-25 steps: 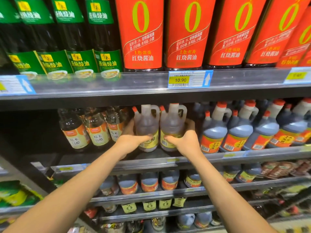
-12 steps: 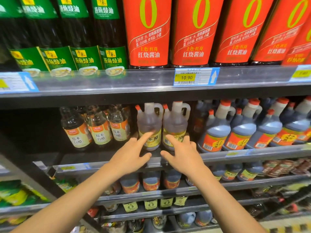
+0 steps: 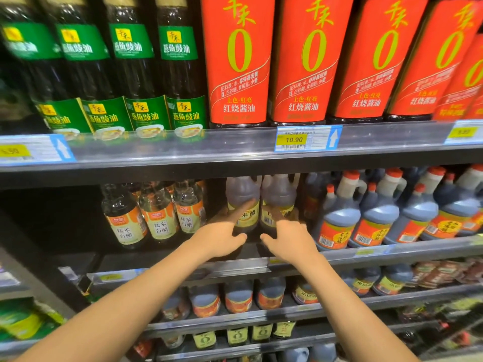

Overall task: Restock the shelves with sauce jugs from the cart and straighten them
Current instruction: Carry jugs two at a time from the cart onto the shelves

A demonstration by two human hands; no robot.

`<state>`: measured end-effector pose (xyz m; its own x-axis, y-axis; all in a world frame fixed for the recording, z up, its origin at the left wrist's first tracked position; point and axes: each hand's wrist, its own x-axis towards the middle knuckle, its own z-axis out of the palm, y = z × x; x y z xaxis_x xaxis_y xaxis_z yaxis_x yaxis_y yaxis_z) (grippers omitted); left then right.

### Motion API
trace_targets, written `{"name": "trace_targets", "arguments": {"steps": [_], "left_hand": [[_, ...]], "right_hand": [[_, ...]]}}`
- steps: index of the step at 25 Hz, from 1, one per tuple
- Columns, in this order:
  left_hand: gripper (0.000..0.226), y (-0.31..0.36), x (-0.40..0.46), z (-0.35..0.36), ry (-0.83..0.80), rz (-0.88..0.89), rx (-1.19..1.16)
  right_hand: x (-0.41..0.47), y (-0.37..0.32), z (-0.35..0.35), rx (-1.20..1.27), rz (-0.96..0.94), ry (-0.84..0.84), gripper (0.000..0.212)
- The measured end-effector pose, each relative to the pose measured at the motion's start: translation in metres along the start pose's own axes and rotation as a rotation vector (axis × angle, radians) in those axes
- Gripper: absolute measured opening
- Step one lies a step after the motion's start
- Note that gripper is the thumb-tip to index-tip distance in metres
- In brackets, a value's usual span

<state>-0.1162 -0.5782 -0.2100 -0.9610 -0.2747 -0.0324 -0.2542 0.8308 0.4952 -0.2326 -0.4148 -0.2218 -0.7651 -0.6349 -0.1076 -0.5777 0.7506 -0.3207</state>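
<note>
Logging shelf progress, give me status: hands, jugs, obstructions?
Left hand open, forefinger on left jug. Right hand open, forefinger on right jug. Both jugs upright, side by side on shelf. Nothing obstructing.

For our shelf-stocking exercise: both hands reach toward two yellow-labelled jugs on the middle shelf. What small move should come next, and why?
Probably nudge the right jug round: its label shows a barcode, while the left jug faces front. The left hand and right hand already point fingers at them.

Both hands are up at the middle shelf (image 3: 339,253). The left hand (image 3: 222,237) has its index finger straight out, touching the left vinegar jug (image 3: 241,197). The right hand (image 3: 291,240) does the same on the right vinegar jug (image 3: 281,195), just at 3 o'clock of the first. Small white-vinegar bottles (image 3: 156,218) stand at 9 o'clock, dark jugs (image 3: 371,212) at 3.
</note>
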Motion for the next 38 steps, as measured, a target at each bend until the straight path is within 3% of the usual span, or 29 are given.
{"name": "trace_targets", "arguments": {"steps": [4, 7, 11, 13, 17, 21, 28, 38], "left_hand": [[0.086, -0.002, 0.000, 0.003, -0.026, -0.002, 0.011], [0.076, -0.004, -0.013, 0.007, 0.036, -0.035, 0.129], [0.064, -0.002, -0.055, 0.012, 0.192, -0.124, 0.330], [0.063, 0.000, -0.081, 0.015, 0.232, -0.174, 0.401], [0.072, 0.007, -0.137, 0.026, 0.320, -0.288, 0.503], [0.065, 0.030, -0.204, 0.047, 0.342, -0.399, 0.557], [0.056, 0.078, -0.342, 0.099, 0.399, -0.716, 0.490], [0.066, 0.123, -0.556, 0.154, 0.360, -1.286, 0.507]], "right_hand": [[0.004, 0.004, 0.000, -0.009, 0.010, -0.064, 0.044], [-0.015, 0.005, -0.006, -0.017, -0.010, -0.053, 0.055], [-0.052, 0.010, -0.005, -0.103, -0.184, 0.288, 0.055], [-0.067, 0.012, -0.002, -0.049, -0.232, 0.316, 0.068], [-0.090, 0.012, 0.014, -0.075, -0.323, 0.244, 0.076], [-0.127, 0.001, 0.041, -0.104, -0.459, 0.148, 0.081], [-0.230, -0.022, 0.080, -0.088, -0.720, -0.034, 0.074], [-0.391, -0.099, 0.147, -0.120, -1.177, -0.303, 0.069]]}}
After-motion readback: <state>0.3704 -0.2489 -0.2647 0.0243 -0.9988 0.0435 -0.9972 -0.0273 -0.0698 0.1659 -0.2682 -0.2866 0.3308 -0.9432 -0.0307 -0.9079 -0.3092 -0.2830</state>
